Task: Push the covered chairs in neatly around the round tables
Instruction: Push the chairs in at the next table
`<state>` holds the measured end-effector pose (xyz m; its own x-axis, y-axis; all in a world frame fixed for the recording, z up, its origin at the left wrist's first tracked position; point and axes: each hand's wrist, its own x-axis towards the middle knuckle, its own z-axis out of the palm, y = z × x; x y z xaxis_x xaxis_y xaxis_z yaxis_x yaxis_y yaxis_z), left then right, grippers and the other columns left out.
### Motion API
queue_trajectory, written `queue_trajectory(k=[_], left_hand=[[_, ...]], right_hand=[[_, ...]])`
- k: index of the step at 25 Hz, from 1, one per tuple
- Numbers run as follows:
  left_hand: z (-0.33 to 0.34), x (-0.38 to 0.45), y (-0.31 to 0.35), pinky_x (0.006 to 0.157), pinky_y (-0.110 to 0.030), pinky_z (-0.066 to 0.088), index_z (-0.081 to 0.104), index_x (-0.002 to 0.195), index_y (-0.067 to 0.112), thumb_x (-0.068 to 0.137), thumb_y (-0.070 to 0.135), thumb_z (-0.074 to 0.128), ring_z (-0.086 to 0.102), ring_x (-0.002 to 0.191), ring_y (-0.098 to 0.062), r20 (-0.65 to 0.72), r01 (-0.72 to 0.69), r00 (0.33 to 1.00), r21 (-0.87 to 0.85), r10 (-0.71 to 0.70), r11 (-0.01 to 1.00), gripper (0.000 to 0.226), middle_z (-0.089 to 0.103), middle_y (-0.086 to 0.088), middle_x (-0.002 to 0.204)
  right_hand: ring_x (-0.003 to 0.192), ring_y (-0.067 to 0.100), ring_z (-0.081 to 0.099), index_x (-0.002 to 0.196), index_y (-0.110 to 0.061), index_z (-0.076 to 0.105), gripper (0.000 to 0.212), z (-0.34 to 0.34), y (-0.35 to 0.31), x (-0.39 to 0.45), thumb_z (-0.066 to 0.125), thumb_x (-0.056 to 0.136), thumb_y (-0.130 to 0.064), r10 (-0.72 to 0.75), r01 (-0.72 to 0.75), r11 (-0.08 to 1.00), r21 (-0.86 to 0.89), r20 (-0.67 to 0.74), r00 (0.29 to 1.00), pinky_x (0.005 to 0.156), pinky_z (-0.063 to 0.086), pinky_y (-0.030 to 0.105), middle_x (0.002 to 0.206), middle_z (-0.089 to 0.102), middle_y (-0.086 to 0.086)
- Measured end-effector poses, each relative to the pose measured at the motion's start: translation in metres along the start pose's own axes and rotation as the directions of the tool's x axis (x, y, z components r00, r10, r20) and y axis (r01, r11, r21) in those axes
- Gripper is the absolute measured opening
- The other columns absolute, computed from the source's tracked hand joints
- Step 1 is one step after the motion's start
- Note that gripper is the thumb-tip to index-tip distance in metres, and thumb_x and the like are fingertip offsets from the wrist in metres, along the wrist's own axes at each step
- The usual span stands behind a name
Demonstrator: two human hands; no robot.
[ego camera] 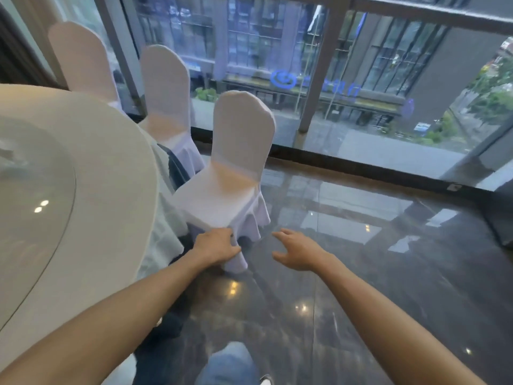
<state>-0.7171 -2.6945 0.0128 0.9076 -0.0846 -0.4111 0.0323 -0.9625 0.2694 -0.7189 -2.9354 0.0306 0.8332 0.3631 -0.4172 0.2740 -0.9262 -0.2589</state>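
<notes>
A white-covered chair stands at the right edge of the round table, its seat turned toward me and partly out from the tablecloth. My left hand rests on the front corner of its seat skirt, fingers curled over the fabric. To the right of that corner my right hand hovers over the floor, fingers spread, touching nothing. Two more covered chairs, one behind the near chair and one further back left, stand close against the table.
A glass turntable lies on the table. A floor-to-ceiling window wall runs behind the chairs. Glossy dark floor stretches to the right. My knee shows at the bottom edge.
</notes>
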Motion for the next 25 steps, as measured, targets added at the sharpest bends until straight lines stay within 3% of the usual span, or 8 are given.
queue_trajectory(k=[3,7,11,14,19,21,25], left_hand=[[-0.035,0.096,0.024,0.086,-0.037,0.050,0.056,0.127,0.021,0.085,0.052,0.056,0.064,0.102,-0.027,0.010,0.043,0.999,-0.036,-0.043,0.998,0.052,0.064,-0.004,0.123],[-0.067,0.235,0.036,0.095,-0.041,0.047,0.054,0.131,0.023,0.086,0.052,0.055,0.059,0.112,-0.028,0.010,0.108,0.994,-0.111,-0.107,0.988,0.053,0.061,-0.002,0.129],[-0.122,0.365,0.046,0.087,-0.039,0.049,0.058,0.112,0.028,0.086,0.048,0.049,0.060,0.093,-0.025,0.064,0.155,0.988,-0.265,-0.143,0.952,0.034,0.065,-0.001,0.109],[-0.179,0.438,0.046,0.084,-0.038,0.053,0.061,0.102,0.026,0.077,0.049,0.049,0.062,0.088,-0.024,0.027,0.172,0.985,-0.261,-0.171,0.950,0.036,0.067,0.001,0.102],[-0.253,0.540,0.045,0.078,-0.036,0.047,0.059,0.111,0.021,0.082,0.049,0.055,0.060,0.100,-0.028,-0.091,0.220,0.964,-0.261,-0.251,0.940,0.041,0.067,-0.001,0.110],[-0.264,0.573,0.043,0.084,-0.040,0.048,0.058,0.113,0.023,0.082,0.050,0.056,0.061,0.100,-0.028,-0.108,0.264,0.946,-0.298,-0.307,0.917,0.042,0.067,-0.001,0.110],[-0.276,0.634,0.047,0.085,-0.049,0.053,0.051,0.113,0.028,0.079,0.049,0.058,0.062,0.094,-0.028,-0.145,0.365,0.878,-0.413,-0.456,0.835,0.040,0.066,-0.002,0.107]], right_hand=[[0.128,0.028,0.048,0.145,-0.027,0.039,0.060,-0.061,0.048,0.087,0.053,0.091,-0.049,-0.041,0.046,0.996,-0.076,0.076,0.996,0.101,0.043,0.045,0.146,0.047,0.003],[0.128,0.027,0.049,0.144,-0.024,0.044,0.056,-0.129,0.100,0.217,0.051,0.093,-0.046,-0.052,0.076,0.985,-0.152,0.159,0.986,0.104,0.042,0.044,0.145,0.050,0.004],[0.126,0.026,0.051,0.143,-0.023,0.046,0.052,-0.205,0.132,0.340,0.050,0.096,-0.045,-0.051,0.100,0.968,-0.232,0.208,0.977,0.104,0.042,0.041,0.145,0.051,0.004],[0.129,0.025,0.050,0.144,-0.025,0.046,0.051,-0.268,0.143,0.421,0.051,0.096,-0.043,-0.090,0.142,0.960,-0.242,0.215,0.972,0.106,0.040,0.040,0.146,0.049,0.002],[0.123,0.025,0.053,0.140,-0.026,0.049,0.048,-0.350,0.159,0.552,0.051,0.096,-0.044,-0.247,0.290,0.916,-0.275,0.182,0.952,0.102,0.043,0.039,0.140,0.054,0.003],[0.122,0.026,0.054,0.140,-0.027,0.049,0.046,-0.372,0.162,0.597,0.050,0.096,-0.042,-0.336,0.374,0.881,-0.291,0.172,0.926,0.100,0.044,0.039,0.137,0.056,0.003],[0.124,0.026,0.051,0.142,-0.023,0.046,0.049,-0.406,0.171,0.688,0.050,0.095,-0.033,-0.564,0.568,0.766,-0.301,0.109,0.819,0.098,0.048,0.042,0.138,0.054,0.004]])
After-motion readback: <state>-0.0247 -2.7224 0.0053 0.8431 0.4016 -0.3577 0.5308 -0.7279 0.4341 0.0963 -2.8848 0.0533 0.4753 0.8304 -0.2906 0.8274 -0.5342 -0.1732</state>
